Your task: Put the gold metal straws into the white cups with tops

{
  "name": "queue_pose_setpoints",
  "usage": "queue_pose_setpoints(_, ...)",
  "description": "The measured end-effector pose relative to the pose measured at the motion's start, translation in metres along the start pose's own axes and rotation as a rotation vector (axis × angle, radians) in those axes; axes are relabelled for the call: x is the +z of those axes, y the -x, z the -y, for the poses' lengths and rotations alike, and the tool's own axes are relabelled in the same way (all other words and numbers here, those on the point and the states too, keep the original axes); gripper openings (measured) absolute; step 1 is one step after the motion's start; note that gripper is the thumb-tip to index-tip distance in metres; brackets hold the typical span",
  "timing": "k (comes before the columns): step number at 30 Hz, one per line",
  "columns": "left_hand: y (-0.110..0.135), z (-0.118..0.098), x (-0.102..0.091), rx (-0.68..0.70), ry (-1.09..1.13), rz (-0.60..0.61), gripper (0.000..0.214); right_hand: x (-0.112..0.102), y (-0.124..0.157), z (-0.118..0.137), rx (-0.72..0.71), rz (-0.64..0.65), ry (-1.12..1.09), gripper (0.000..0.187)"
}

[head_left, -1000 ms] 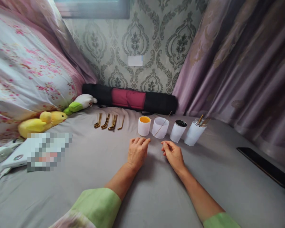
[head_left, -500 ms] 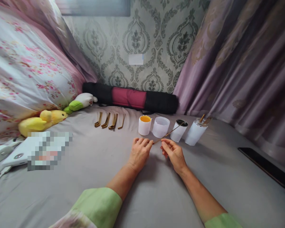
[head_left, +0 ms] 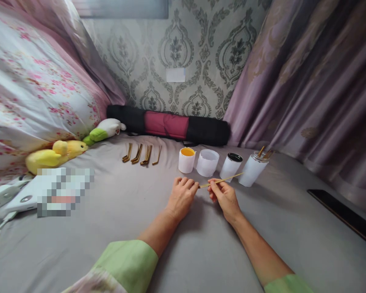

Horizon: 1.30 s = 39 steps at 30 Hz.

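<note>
A thin golden-brown stick (head_left: 232, 177) slants up to the right in front of the cups. My right hand (head_left: 225, 198) pinches it between thumb and fingers, its far end free. At the stick's dark left end, the curled fingers of my left hand (head_left: 183, 197) are closed around the tip, which they mostly hide. Behind my hands stand a white cup with yellow-orange inside (head_left: 187, 162), a translucent white cup (head_left: 207, 163), a white-wrapped cup with a dark inside (head_left: 230, 169) and a white-wrapped jar (head_left: 252, 170) holding several sticks.
Several bent brown sticks (head_left: 145, 155) lie in small bunches left of the cups, with a single one (head_left: 157, 155) beside them. A black and red roll bag (head_left: 167, 124) lies along the wall. Plush toys (head_left: 56, 154), a white device (head_left: 27, 197) and a black phone (head_left: 341, 213) rest on the grey sheet.
The stick has swung flatter, its free end lowering from the dark cup's mouth toward the jar's side. Both hands stay nearly in place.
</note>
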<state>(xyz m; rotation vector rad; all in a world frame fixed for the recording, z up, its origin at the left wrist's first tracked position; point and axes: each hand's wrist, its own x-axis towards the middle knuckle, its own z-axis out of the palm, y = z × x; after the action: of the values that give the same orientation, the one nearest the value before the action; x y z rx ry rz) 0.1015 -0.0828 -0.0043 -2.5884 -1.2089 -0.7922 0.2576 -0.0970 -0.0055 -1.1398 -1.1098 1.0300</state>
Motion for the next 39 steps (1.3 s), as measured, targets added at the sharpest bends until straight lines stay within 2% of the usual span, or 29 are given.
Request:
queue_pose_setpoints(8,0.000,-0.001,0.001,-0.101,0.103,0.028,0.024,0.000,0.000,0.000,0.015,-0.003,0.000,0.029)
queue_pose_setpoints(15,0.001,0.004,0.019,-0.267,0.522,-0.082,0.023,-0.002,-0.002,-0.003,0.018,-0.041,0.016,0.031)
queue_pose_setpoints(19,-0.001,0.004,0.024,-0.442,0.770,-0.099,0.021,-0.003,-0.003,-0.005,0.019,-0.056,0.009,0.032)
queue_pose_setpoints(25,-0.007,0.001,0.022,-0.694,1.168,-0.003,0.022,-0.004,-0.003,-0.006,-0.001,-0.045,0.012,0.031)
queue_pose_setpoints(29,-0.011,-0.002,0.017,-0.819,1.348,0.040,0.023,-0.004,-0.003,-0.007,0.002,-0.039,0.027,0.029)
queue_pose_setpoints(39,-0.009,-0.003,0.012,-0.879,1.830,0.216,0.024,-0.005,-0.002,-0.006,0.012,0.000,0.038,0.028)
